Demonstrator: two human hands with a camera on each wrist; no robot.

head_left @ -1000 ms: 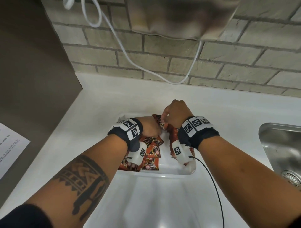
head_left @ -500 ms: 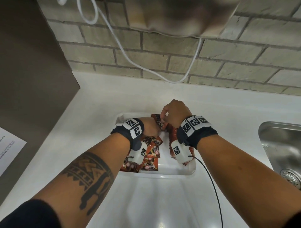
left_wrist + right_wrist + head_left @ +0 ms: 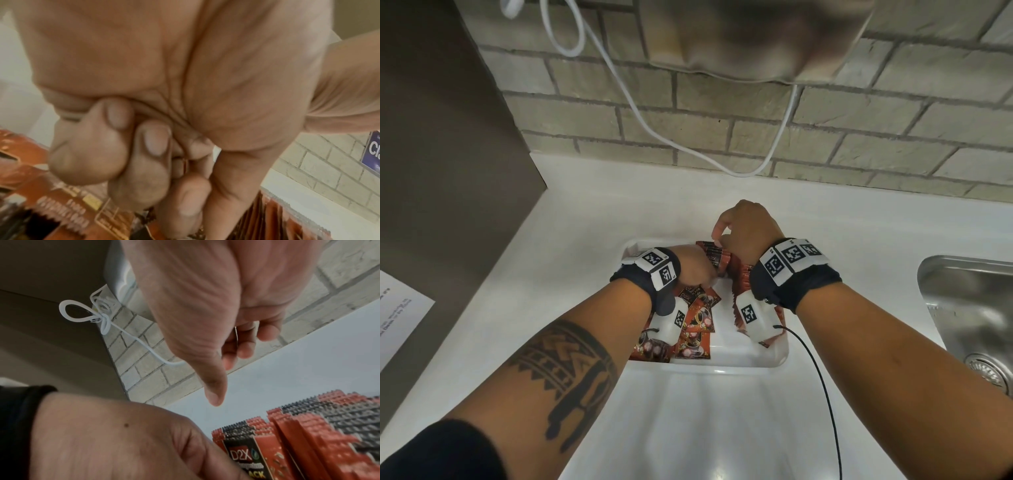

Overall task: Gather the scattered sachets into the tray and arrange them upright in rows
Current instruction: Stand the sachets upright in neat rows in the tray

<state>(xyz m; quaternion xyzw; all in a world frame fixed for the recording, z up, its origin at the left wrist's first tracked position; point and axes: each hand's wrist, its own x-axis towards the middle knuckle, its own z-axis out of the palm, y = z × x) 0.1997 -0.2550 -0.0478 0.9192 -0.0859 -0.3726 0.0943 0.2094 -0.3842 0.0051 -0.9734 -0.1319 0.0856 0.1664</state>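
Observation:
A white tray point(image 3: 750, 359) sits on the counter and holds red-and-black sachets. Several lie flat at its near left point(image 3: 698, 329). A row stands upright at the far side point(image 3: 717, 258), its serrated tops showing in the right wrist view point(image 3: 308, 434). My left hand point(image 3: 695, 270) is down in the tray against the front of that row. Its fingers point(image 3: 148, 141) are curled, and a red sliver of sachet shows pinched between them. My right hand point(image 3: 717, 236) hovers just above the row with fingers curled. Its thumb point(image 3: 213, 394) points down and touches nothing.
A steel sink point(image 3: 969, 308) is set into the counter at the right. A brick wall with a hanging white cable point(image 3: 640, 113) rises behind, and a brown panel point(image 3: 448, 171) closes the left side. A black wire point(image 3: 822, 394) trails from my right wrist.
My right hand has lifted slightly off the tops of the upright sachets. My left hand has stayed in the tray against the row.

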